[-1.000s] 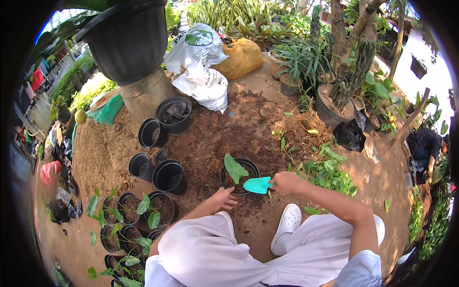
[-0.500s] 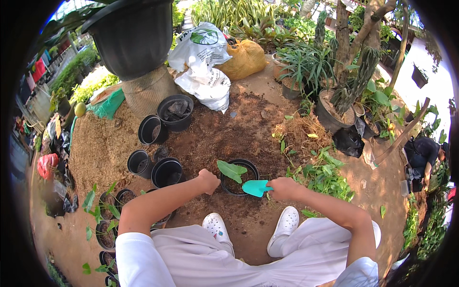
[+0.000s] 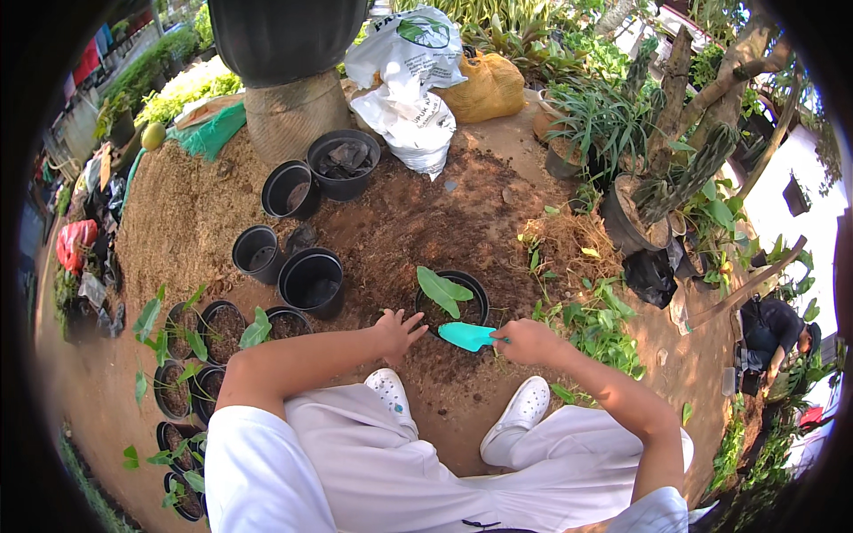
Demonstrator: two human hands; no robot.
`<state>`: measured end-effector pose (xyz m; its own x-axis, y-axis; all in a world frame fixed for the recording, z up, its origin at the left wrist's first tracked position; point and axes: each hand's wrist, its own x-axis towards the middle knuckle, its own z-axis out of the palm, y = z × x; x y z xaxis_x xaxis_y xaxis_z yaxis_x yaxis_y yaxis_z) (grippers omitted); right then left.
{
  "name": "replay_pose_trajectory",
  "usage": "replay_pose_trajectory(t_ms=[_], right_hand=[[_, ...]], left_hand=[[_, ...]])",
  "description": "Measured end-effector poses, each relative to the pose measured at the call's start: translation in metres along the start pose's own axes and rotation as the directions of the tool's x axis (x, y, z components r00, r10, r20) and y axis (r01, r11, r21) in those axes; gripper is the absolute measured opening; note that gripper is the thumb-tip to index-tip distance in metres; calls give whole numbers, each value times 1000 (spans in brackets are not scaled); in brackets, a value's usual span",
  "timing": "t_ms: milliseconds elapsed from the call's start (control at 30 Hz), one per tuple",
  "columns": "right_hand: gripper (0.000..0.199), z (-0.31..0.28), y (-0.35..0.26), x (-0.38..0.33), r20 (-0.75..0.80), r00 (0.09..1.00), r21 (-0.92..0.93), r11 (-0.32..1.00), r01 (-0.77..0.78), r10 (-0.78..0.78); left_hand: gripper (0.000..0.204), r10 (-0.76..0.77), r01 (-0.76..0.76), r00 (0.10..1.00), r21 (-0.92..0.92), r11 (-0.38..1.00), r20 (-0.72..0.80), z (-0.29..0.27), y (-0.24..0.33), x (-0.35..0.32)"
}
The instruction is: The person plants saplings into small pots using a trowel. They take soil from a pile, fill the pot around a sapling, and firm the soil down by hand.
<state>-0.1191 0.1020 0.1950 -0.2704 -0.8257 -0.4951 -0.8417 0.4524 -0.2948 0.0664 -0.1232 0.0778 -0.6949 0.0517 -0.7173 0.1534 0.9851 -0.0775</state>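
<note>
A black plastic pot [image 3: 485, 306] stands on the soil between and ahead of my feet, with a young plant [image 3: 444, 291] in it showing one broad green leaf. My right hand [image 3: 526, 342] is wrapped round the handle of a turquoise hand trowel [image 3: 466, 336]. The trowel's blade points left, over the near rim of the pot, and seems to carry little or no soil. Just left of the pot, my left hand [image 3: 400, 335] has its fingers spread and holds nothing. Whether its fingertips touch the pot's rim, I cannot tell.
Black pots [image 3: 311, 282] without plants stand left, and several potted seedlings [image 3: 222, 330] line the near left. Loose dark soil [image 3: 418, 222] spreads ahead, below a white sack [image 3: 413, 115]. Uprooted green plants [image 3: 600, 329] lie right. Another person [image 3: 775, 330] crouches at the far right.
My left hand has opened from a closed grip by the pot and lies slightly nearer me. The trowel has shifted a little at the pot's near rim. The whole view has shifted.
</note>
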Motion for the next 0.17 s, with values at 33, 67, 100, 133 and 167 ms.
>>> replay_pose_trajectory(t_ms=[33,67,100,133,167], right_hand=[[35,6,0,4,-1,1000,2,1000,14,-14],[34,12,2,8,-2,1000,5,1000,29,-29],[36,18,3,12,-6,1000,-3,1000,28,-28],[37,25,5,16,-12,1000,-7,1000,26,-26],[38,31,7,19,-18,1000,-11,1000,25,-25]], left_hand=[[105,4,-5,1000,11,1000,24,-4,-2,0],[107,8,-9,999,23,1000,48,-7,-3,0],[104,11,-9,998,-22,1000,64,-9,-4,-1],[102,14,-9,996,-62,998,83,-11,-5,-3],[99,19,-9,995,-103,995,101,-13,-6,-6]])
